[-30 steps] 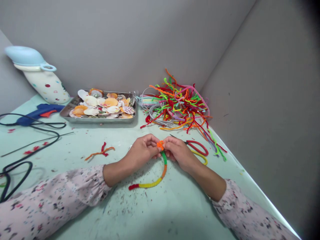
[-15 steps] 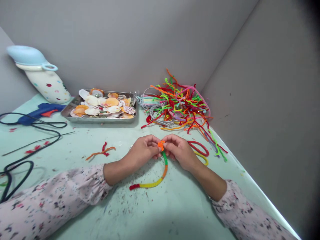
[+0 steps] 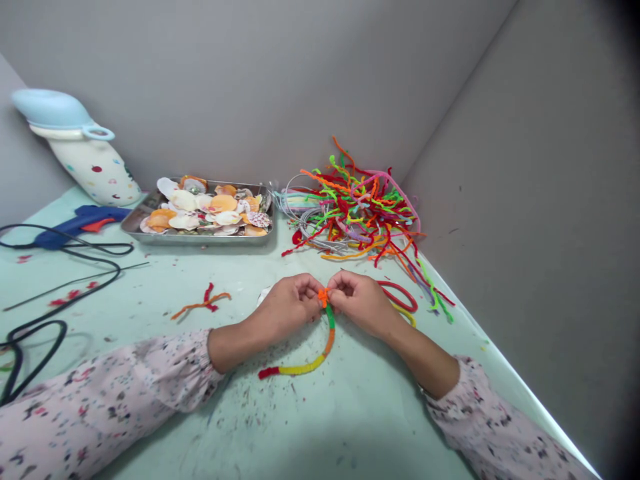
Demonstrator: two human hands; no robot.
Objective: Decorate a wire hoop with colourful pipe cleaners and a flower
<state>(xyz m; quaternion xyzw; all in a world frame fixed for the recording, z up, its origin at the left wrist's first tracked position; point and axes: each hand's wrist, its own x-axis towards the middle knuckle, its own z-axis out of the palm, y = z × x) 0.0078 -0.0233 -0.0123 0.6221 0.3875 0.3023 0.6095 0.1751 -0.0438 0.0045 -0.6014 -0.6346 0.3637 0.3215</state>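
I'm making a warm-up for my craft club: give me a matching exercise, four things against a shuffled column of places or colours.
1. glue gun
2. shells
3. scissors
4. orange piece

A. in the metal tray
B. between left hand and right hand
C. blue
D. red and yellow handles

Pairs: 1-C, 2-A, 3-D, 4-B

Most of the scissors (image 3: pixel 415 305) are hidden by the right hand (image 3: pixel 361 303). Some fingers of the left hand (image 3: pixel 293 307) are tucked out of sight by the orange end (image 3: pixel 324 297). A white thing (image 3: pixel 263 295) is mostly covered by the left hand, so it can't be named. The bottom shells are buried under the top shells (image 3: pixel 223 203). The black cord (image 3: pixel 65 328) and both sleeves (image 3: pixel 95 400) are cut off by the picture's edge. The dark specks (image 3: pixel 245 400) are too tiny to be told.
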